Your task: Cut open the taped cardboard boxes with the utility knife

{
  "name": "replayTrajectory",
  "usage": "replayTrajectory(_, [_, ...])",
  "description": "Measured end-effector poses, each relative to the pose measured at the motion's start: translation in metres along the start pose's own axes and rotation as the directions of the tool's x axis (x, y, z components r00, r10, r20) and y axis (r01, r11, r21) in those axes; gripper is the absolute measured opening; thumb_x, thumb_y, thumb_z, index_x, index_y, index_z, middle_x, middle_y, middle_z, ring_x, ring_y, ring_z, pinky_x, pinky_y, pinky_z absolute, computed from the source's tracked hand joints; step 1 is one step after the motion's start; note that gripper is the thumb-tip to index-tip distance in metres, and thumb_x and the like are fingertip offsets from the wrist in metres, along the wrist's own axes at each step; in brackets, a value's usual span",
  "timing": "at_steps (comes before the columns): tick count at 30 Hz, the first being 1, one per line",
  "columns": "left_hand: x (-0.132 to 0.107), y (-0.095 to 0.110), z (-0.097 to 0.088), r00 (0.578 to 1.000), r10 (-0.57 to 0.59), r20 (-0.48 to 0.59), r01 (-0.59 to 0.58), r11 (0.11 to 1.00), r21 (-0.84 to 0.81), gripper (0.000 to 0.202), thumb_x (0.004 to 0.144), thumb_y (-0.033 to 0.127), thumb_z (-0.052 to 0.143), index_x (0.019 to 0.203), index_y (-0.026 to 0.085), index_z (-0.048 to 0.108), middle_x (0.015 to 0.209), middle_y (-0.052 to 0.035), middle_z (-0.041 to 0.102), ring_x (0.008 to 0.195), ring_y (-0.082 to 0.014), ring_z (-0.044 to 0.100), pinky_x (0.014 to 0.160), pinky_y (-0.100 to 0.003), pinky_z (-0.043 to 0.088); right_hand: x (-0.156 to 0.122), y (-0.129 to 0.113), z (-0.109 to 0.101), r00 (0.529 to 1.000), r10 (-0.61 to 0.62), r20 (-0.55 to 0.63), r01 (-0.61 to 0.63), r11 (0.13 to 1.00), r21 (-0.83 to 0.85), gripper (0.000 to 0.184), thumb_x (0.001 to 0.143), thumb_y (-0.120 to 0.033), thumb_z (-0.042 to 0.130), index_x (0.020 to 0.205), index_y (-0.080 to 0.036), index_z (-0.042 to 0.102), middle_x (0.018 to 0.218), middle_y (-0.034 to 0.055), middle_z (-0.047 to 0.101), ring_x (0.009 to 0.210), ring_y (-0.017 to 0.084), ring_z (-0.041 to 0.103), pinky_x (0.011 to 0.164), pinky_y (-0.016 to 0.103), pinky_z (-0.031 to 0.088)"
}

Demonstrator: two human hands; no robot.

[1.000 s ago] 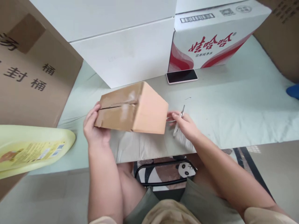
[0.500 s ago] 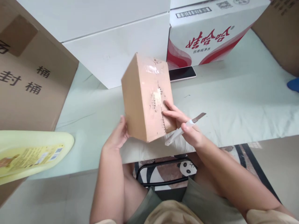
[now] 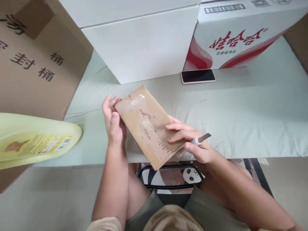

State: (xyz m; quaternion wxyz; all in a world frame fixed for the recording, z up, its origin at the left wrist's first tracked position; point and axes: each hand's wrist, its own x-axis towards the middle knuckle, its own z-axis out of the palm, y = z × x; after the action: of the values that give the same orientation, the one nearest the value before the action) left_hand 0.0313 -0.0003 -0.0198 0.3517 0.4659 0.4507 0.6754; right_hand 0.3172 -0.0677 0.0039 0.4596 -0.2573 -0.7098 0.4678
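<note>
A small brown cardboard box [image 3: 146, 123] with torn clear tape on its upper face lies tilted at the near edge of a pale green table [image 3: 240, 118]. My left hand [image 3: 112, 120] presses against the box's left side with its fingers partly spread. My right hand [image 3: 192, 142] rests two fingers on the box's right end while gripping a small utility knife [image 3: 202, 138], whose blade points right.
A phone [image 3: 198, 76] lies face up at the back. Behind it stand a white box [image 3: 144, 41] and a red-and-white printed carton [image 3: 240, 35]. A big brown carton [image 3: 36, 61] and a yellow plastic item [image 3: 36, 141] are at the left. A panda-print stool [image 3: 173, 176] shows below.
The box was turned from lying on its side, through upright, to flat with its taped face up. The knife stayed in my right hand throughout.
</note>
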Motion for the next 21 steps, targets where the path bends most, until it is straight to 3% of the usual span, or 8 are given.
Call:
replayTrajectory(5, [-0.004,0.013,0.006,0.985,-0.158,0.076,0.157,0.987,0.015,0.050,0.067,0.049,0.088,0.109,0.029,0.069,0.096,-0.0044,0.066,0.072,-0.0186,0.058,0.062,-0.031,0.048,0.003,0.000,0.002,1.000,-0.004,0.000,0.004,0.999,-0.038,0.031,0.105,-0.045,0.057,0.111,-0.028,0.083,0.139,0.0083,0.075,0.141,0.032,0.065,0.128,0.060,0.042])
replayTrajectory(10, [-0.005,0.011,0.016,0.984,-0.168,0.054,0.172,0.981,-0.093,0.036,0.065,0.032,0.076,0.098,0.028,0.064,0.088,-0.0031,0.059,0.070,-0.0189,0.055,0.062,-0.033,0.045,0.004,0.002,-0.002,0.997,-0.081,0.013,0.082,0.985,-0.151,0.025,0.104,-0.038,0.059,0.108,-0.030,0.083,0.126,0.0063,0.079,0.130,0.030,0.071,0.124,0.057,0.049])
replayTrajectory(13, [-0.006,0.008,0.022,0.989,-0.142,0.028,0.144,0.985,-0.096,0.033,0.067,0.030,0.071,0.098,0.028,0.062,0.086,-0.0029,0.056,0.072,-0.0213,0.056,0.069,-0.038,0.049,-0.001,0.001,0.002,0.988,-0.039,-0.152,0.015,0.987,-0.159,0.029,0.104,-0.045,0.058,0.101,-0.029,0.082,0.132,0.0075,0.077,0.127,0.030,0.072,0.114,0.055,0.058])
replayTrajectory(15, [-0.008,0.007,0.024,0.992,-0.128,0.018,0.130,0.988,-0.088,0.031,0.068,0.030,0.070,0.098,0.028,0.062,0.086,-0.0030,0.056,0.074,-0.0225,0.057,0.073,-0.040,0.051,-0.002,-0.003,0.003,0.926,-0.012,-0.377,-0.034,0.993,-0.116,0.035,0.103,-0.053,0.058,0.091,-0.026,0.078,0.111,0.0090,0.080,0.099,0.027,0.080,0.090,0.047,0.068])
replayTrajectory(16, [-0.008,0.006,0.025,0.993,-0.121,0.017,0.122,0.989,-0.087,0.030,0.069,0.030,0.070,0.098,0.028,0.062,0.086,-0.0031,0.056,0.074,-0.0225,0.057,0.073,-0.040,0.051,-0.002,-0.005,0.002,0.881,0.013,-0.473,-0.057,0.995,-0.079,0.036,0.102,-0.055,0.059,0.087,-0.026,0.074,0.088,0.0060,0.077,0.074,0.022,0.077,0.071,0.040,0.067])
replayTrajectory(18, [-0.008,0.005,0.026,0.995,-0.100,0.027,0.102,0.991,-0.089,0.029,0.070,0.030,0.070,0.097,0.027,0.061,0.087,-0.0031,0.056,0.074,-0.0215,0.055,0.072,-0.039,0.049,0.002,-0.012,-0.002,0.812,0.101,-0.575,-0.115,0.993,0.012,0.033,0.098,-0.057,0.066,0.085,-0.027,0.063,0.051,-0.0065,0.050,0.035,0.012,0.046,0.040,0.028,0.047])
replayTrajectory(19, [-0.008,0.004,0.026,0.996,-0.089,0.033,0.091,0.992,-0.090,0.028,0.071,0.030,0.070,0.097,0.027,0.061,0.087,-0.0030,0.056,0.074,-0.0208,0.054,0.072,-0.038,0.049,0.004,-0.015,-0.005,0.802,0.165,-0.574,-0.162,0.985,0.056,0.032,0.095,-0.057,0.069,0.086,-0.028,0.059,0.045,-0.0107,0.038,0.030,0.010,0.030,0.033,0.025,0.034])
replayTrajectory(21, [-0.008,0.002,0.025,0.997,-0.062,0.053,0.066,0.994,-0.084,0.027,0.072,0.030,0.069,0.098,0.026,0.059,0.086,-0.0021,0.054,0.074,-0.0193,0.052,0.072,-0.036,0.047,0.009,-0.019,-0.010,0.793,0.292,-0.534,-0.282,0.954,0.102,0.033,0.090,-0.056,0.071,0.088,-0.029,0.053,0.048,-0.0112,0.036,0.033,0.009,0.026,0.033,0.023,0.026])
